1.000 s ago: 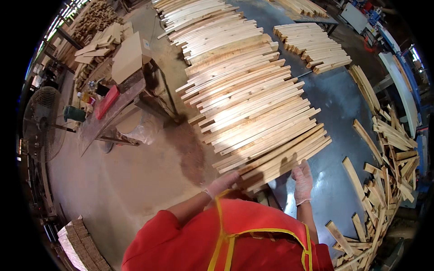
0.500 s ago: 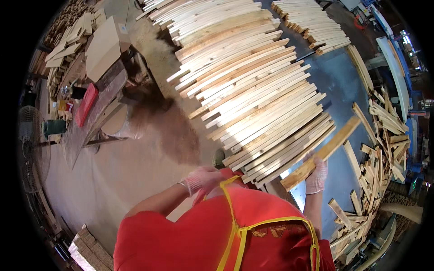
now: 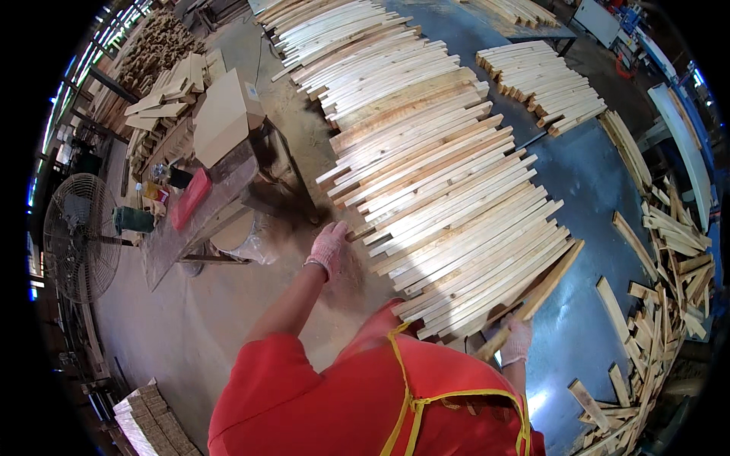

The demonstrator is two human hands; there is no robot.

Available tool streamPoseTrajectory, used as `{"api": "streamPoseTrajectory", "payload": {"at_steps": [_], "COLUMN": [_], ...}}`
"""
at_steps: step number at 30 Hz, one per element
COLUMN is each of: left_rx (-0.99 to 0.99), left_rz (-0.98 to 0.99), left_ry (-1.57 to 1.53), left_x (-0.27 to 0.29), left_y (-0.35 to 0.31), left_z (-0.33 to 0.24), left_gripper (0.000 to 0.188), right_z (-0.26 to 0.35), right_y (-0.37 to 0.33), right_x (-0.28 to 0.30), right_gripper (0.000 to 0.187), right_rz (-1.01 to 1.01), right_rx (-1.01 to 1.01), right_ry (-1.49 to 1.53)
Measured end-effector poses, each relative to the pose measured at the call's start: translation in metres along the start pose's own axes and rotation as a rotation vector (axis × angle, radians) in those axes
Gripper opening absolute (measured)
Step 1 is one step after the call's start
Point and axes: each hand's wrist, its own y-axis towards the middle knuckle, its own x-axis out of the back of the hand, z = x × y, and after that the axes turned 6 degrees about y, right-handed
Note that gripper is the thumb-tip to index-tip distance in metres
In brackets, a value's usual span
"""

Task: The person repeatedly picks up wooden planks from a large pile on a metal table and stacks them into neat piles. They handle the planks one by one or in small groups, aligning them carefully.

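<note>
A long row of pale wooden strips (image 3: 456, 213) lies side by side on the blue-grey table. At the left end of one strip that juts out (image 3: 360, 232), my gloved left hand (image 3: 328, 248) has its fingers closed, seemingly pinching that end. My gloved right hand (image 3: 517, 340) grips a wider, yellowish wooden board (image 3: 553, 283) near its lower end. The board slants beside the nearest strips, its far end by the row's right edge. My right fingers are partly hidden behind the board.
Loose offcuts (image 3: 646, 327) are heaped along the table's (image 3: 566, 178) right side. A second stack of strips (image 3: 540, 80) sits farther back. To the left stand a workbench (image 3: 220, 197) with a cardboard piece (image 3: 222, 118) and red packet (image 3: 192, 199), and a floor fan (image 3: 82, 235).
My left hand has gone from close to my body forward to the jutting strip's end. The board in my right hand has come down closer to the row. The view has shifted.
</note>
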Motion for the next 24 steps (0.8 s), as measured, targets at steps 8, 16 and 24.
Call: {"api": "streamPoseTrajectory", "payload": {"at_steps": [8,16,24], "left_rx": [0.192,0.169,0.291], "left_rz": [0.355,0.803,0.679], "left_ry": [-0.102,0.049,-0.423], "left_x": [-0.027,0.003,-0.014], "left_y": [0.047,0.094,0.078], "left_z": [0.0,-0.013,-0.001], "left_gripper": [0.05,0.041,0.043], "right_z": [-0.003,-0.006,0.02], "right_y": [-0.009,-0.022,-0.077], "right_x": [-0.012,0.0,-0.071], "right_gripper": [0.057,0.064,0.068], "right_rz": [-0.135,0.122,0.145], "right_rx": [0.149,-0.127,0.038], "right_ry": [0.026,0.579,0.591]}}
